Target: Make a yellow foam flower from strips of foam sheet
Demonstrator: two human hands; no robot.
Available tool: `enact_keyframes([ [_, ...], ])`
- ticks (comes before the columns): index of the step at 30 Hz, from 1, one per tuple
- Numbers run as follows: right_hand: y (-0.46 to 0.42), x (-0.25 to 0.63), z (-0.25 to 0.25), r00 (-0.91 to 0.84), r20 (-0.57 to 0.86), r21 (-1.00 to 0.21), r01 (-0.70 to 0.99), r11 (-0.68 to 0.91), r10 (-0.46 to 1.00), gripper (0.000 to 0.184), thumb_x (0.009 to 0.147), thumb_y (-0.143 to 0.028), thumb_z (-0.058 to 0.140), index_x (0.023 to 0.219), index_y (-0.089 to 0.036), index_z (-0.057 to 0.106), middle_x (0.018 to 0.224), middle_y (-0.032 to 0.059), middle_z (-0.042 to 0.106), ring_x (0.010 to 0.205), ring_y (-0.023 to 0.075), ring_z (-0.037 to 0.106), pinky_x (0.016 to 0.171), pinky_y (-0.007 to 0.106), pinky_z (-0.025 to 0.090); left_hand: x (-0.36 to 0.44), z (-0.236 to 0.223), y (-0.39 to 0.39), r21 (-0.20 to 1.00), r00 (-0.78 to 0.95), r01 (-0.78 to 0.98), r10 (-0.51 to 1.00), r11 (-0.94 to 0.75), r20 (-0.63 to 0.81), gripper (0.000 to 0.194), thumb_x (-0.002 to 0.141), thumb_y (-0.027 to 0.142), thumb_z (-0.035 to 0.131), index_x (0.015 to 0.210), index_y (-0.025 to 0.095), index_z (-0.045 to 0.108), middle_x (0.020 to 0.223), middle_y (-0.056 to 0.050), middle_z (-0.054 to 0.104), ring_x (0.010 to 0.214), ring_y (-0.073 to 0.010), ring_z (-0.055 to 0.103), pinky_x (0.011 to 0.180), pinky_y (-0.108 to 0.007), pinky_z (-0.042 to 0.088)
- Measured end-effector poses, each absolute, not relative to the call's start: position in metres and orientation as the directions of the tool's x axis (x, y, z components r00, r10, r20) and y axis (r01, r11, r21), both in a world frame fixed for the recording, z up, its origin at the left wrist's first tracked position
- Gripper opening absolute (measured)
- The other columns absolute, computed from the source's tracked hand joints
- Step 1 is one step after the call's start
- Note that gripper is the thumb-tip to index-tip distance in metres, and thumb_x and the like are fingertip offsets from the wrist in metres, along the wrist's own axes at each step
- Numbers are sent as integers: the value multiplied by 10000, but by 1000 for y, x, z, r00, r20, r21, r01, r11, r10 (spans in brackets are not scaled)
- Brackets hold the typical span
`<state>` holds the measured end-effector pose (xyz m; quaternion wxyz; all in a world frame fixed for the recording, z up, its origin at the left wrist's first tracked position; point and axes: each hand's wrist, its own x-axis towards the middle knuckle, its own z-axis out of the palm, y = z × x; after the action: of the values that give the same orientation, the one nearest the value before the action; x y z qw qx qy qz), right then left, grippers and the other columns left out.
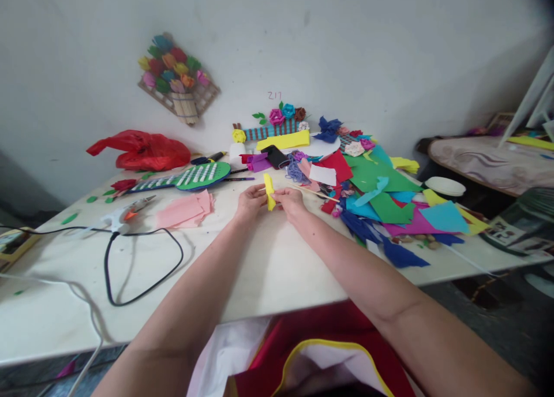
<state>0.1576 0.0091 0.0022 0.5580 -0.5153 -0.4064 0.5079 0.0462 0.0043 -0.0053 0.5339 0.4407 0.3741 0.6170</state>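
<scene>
A narrow strip of yellow crepe paper (269, 190) stands upright between my two hands over the middle of the table. My left hand (252, 201) is closed on its left side, fingertips against the paper. From the other side my right hand (289, 201) pinches the same strip between thumb and fingers. A thin wooden stick (318, 194) runs out to the right behind my right hand; whether the hand touches it, I cannot tell. Left of my hands lie pink paper sheets (184, 210).
A glue gun (119, 217) with a looping black cord rests at left, pliers beside it. Behind are a green paper guitar (203, 176), a red plastic bag (147, 150) and a black phone (276, 157). Coloured paper scraps (376, 175) cover the right side, near a big jar (526, 224).
</scene>
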Motion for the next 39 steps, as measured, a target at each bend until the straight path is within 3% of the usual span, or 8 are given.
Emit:
enact_keyframes([
  [10,12,156,1,161,-68,-991,-125,-48,985,109,595,-135,639,584,-150,531,484,-47,534,428,83,494,419,205,396,48,-2,2,936,-89,-324,990,-135,112,404,518,181,710,896,107,585,738,-60,669,642,-151,622,705,-321,483],
  [17,10,156,0,147,-19,-995,-103,-4,989,80,593,-138,614,572,-145,537,478,-50,524,441,78,495,434,192,393,48,-1,1,937,-87,-315,987,-153,132,464,467,201,754,889,109,584,783,-82,685,697,-183,641,714,-331,488],
  [21,18,156,-9,160,77,-997,-7,79,984,90,577,-188,635,644,-142,596,579,-30,581,509,87,524,511,211,431,48,-1,2,939,-87,-308,987,-156,135,459,477,205,754,892,111,581,771,-81,689,714,-191,645,728,-341,490],
  [24,26,156,-17,192,209,-975,117,189,959,286,584,-212,639,867,-171,641,720,-14,623,600,97,553,582,226,452,47,-2,3,939,-92,-307,987,-154,132,431,493,185,742,885,108,579,770,-84,688,725,-197,645,734,-348,490],
  [27,28,156,-20,171,324,-931,234,281,931,316,644,-238,599,952,-196,651,828,10,647,666,106,562,651,236,460,46,-3,3,941,-96,-305,988,-145,121,415,510,173,732,891,104,582,786,-91,686,753,-206,645,751,-360,487],
  [31,26,156,-20,144,355,-916,248,314,924,266,705,-289,552,928,-215,677,920,19,668,771,128,591,725,244,457,46,-2,2,945,-101,-298,989,-136,111,418,517,169,729,905,100,593,792,-89,682,745,-194,641,769,-362,483],
  [39,33,157,-30,163,315,-935,220,277,935,204,697,-326,579,815,-219,707,778,6,691,766,166,614,686,259,461,48,-3,3,944,-100,-307,991,-117,91,411,517,141,714,907,93,594,767,-74,676,689,-168,633,756,-351,488],
])
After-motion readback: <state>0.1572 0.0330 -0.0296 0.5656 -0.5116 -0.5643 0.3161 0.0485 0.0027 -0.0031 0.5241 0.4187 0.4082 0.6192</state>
